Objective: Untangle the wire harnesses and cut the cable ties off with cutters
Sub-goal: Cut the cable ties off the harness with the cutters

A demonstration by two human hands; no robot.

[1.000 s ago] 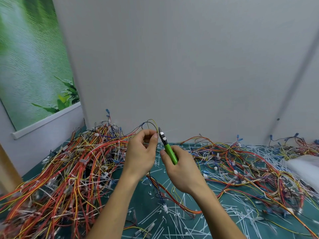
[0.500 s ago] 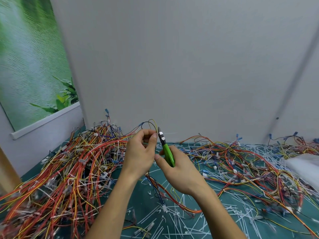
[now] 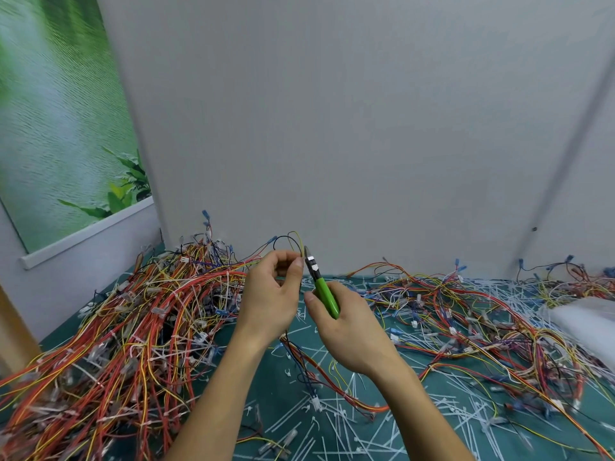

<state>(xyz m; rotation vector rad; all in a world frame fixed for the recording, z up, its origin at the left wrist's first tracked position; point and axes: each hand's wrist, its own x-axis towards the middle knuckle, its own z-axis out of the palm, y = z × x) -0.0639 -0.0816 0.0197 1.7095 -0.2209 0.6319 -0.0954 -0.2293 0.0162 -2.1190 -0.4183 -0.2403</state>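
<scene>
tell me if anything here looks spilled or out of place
Yes: loose white cut cable ties are strewn across the teal table cover, mostly front and right, like spilled debris. On the left, red, orange and yellow wire harnesses lie in a tangled heap. Nothing looks damaged.

A harness heap (image 3: 133, 327) lies left on the table (image 3: 266, 410), looser wires (image 3: 466, 311) right, cut ties (image 3: 332, 427) between.

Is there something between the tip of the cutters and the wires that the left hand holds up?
Nothing visible. The cutters, gripped by the right hand, have their tip right beside the fingertips of the left hand, which pinch the thin wires.
</scene>
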